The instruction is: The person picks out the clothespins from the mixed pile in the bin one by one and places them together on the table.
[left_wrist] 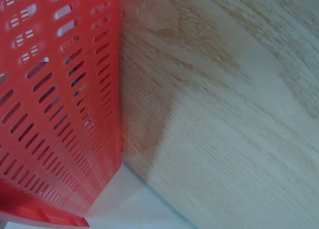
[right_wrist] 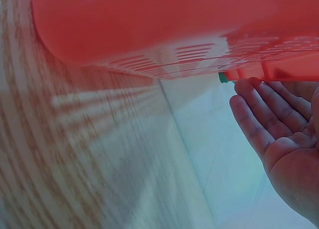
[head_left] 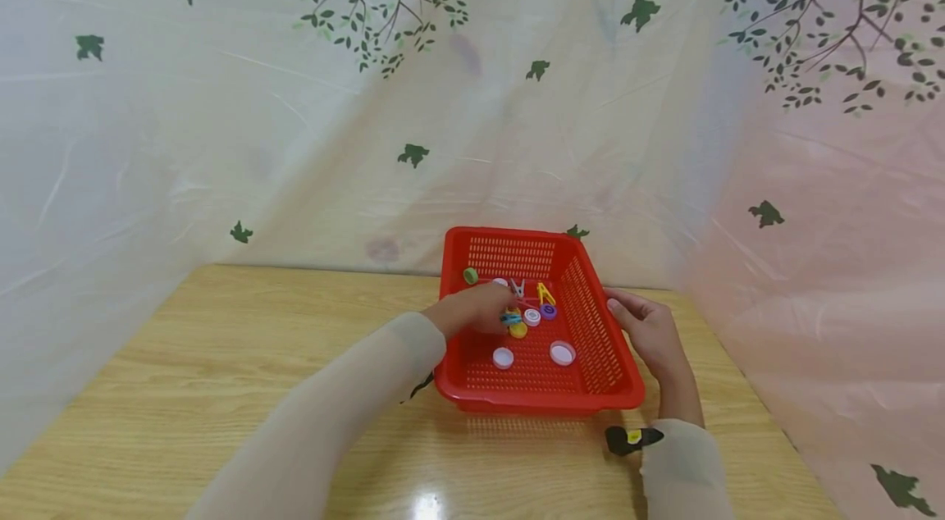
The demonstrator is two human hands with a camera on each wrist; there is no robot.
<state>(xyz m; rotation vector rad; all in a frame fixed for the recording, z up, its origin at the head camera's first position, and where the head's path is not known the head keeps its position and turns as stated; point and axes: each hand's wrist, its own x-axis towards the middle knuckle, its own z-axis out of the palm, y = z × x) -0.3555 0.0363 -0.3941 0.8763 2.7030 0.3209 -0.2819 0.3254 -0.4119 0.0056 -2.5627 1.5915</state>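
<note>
My left hand (head_left: 489,307) reaches over the left side of a red plastic basket (head_left: 531,400) and pinches a blue clothespin (head_left: 510,318) between thumb and fingers. Below the clothespin lies a yellow bottle cap (head_left: 518,330). Around it in the basket are a yellow clothespin (head_left: 545,294), a grey clothespin (head_left: 518,288), a purple cap (head_left: 548,312), white caps (head_left: 503,358) and a green cap (head_left: 471,275). On the outer right side, my right hand (head_left: 653,331) holds the basket's rim, thumb at its edge and fingers (right_wrist: 264,109) beneath it.
The basket stands on a wooden table (head_left: 221,364) near its back edge. A pale sheet (head_left: 310,134) printed with leaves and branches hangs behind and at the sides. Black straps (head_left: 633,440) show at the sleeves.
</note>
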